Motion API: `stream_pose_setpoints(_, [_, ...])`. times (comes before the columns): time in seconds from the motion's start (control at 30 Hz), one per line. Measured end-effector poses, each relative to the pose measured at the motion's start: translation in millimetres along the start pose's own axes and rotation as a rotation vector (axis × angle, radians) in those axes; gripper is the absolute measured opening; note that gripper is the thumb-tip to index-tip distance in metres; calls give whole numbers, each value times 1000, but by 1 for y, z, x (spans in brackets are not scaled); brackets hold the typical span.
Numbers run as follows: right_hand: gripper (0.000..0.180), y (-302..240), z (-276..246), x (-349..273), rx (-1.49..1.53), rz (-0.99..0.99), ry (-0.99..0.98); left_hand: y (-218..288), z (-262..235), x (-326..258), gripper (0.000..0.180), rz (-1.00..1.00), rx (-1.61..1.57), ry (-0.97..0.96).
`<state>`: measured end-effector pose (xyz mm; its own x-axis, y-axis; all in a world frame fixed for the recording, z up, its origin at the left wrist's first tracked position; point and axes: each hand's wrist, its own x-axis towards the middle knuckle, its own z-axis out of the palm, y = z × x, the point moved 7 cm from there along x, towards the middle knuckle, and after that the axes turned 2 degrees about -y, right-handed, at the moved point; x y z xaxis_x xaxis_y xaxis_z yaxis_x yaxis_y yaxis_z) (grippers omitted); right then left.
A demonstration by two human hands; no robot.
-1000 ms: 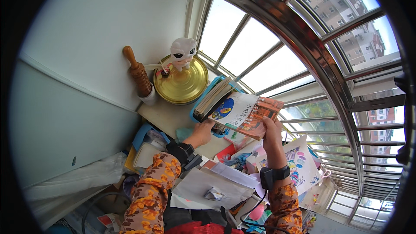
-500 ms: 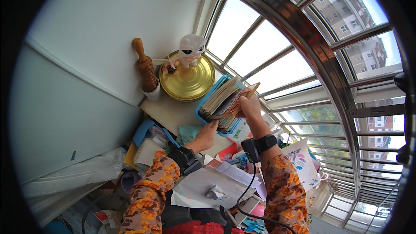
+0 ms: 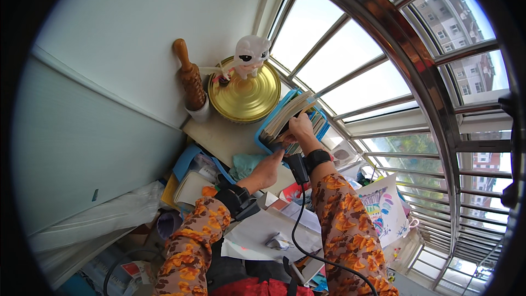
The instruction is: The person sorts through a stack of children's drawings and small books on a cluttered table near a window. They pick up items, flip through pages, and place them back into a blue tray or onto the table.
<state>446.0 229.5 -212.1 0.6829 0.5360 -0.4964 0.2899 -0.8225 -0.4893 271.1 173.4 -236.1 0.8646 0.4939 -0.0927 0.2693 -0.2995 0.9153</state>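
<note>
A blue plastic basket (image 3: 262,141) stands by the window, packed with thin books (image 3: 289,111) on edge. My right hand (image 3: 301,127) reaches over it from the right, fingers closed on the upper edge of a book. At the basket's near end is my left hand (image 3: 265,172), its fingers bent in among the books against a dark cover. Its fingertips are partly hidden, and it seems to grip a book there. Both wrists carry black straps with small boxes, and a cable hangs from the right one.
Left of the basket, a round gold tin (image 3: 244,96) bears a white animal figure (image 3: 251,55). A carved wooden rolling pin (image 3: 192,82) stands in a white cup against the wall. Papers (image 3: 274,237) and a drawing (image 3: 383,208) lie nearer me. Barred windows line the right.
The book my right hand held raised and tilted is now lower, among the others in the basket. My right hand came down and left; my left fingers moved in among the books.
</note>
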Motion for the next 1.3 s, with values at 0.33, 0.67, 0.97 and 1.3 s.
stream_pose_setpoints(0.33, [24, -3, -20, -17, -360, -93, -16, -2, 4, 0, 65, -86, -20, -55])
stream_pose_setpoints(0.67, [18, -12, 15, 19, -873, -556, -125, 32, -60, -11, 33, -38, 150, 281])
stream_pose_setpoints(0.97, [33, 28, -13, -31, 72, -270, 140, 19, -103, 82, 60, -101, 183, 311])
stream_pose_setpoints(1.3, [40, -15, -12, -61, -141, -280, 141, 6, -86, 78, 51, -187, -3, 281])
